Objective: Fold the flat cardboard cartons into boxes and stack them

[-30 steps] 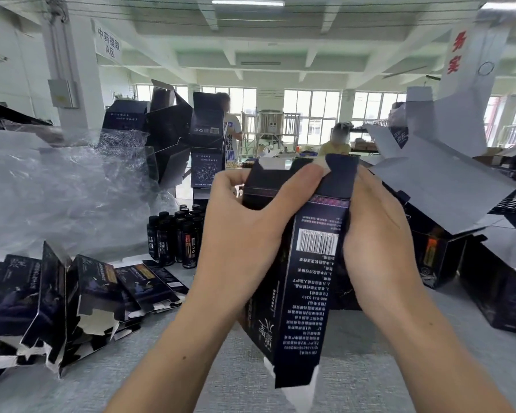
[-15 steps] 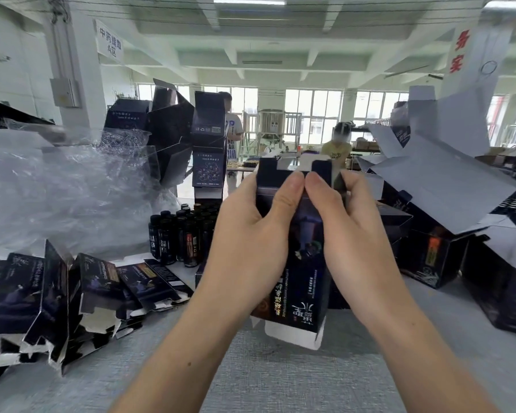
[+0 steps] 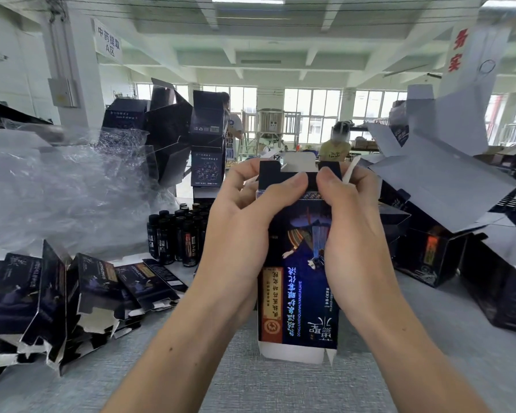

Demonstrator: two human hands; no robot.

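L hand [image 3: 236, 234] & R hand [image 3: 352, 234] are gripping the dark-blue printed cardboard carton [image 3: 304, 263], now rotated front-on; you're tucking top flaps [image 3: 298, 161].

Upright dark printed carton [image 3: 301, 263], flaps open

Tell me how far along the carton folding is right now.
Done: several folded boxes sit piled at right. In hand: the left hand and right hand grip one carton upright, thumbs working its top flaps; its bottom flap hangs untucked. Left: a heap of flat cartons waits at left.
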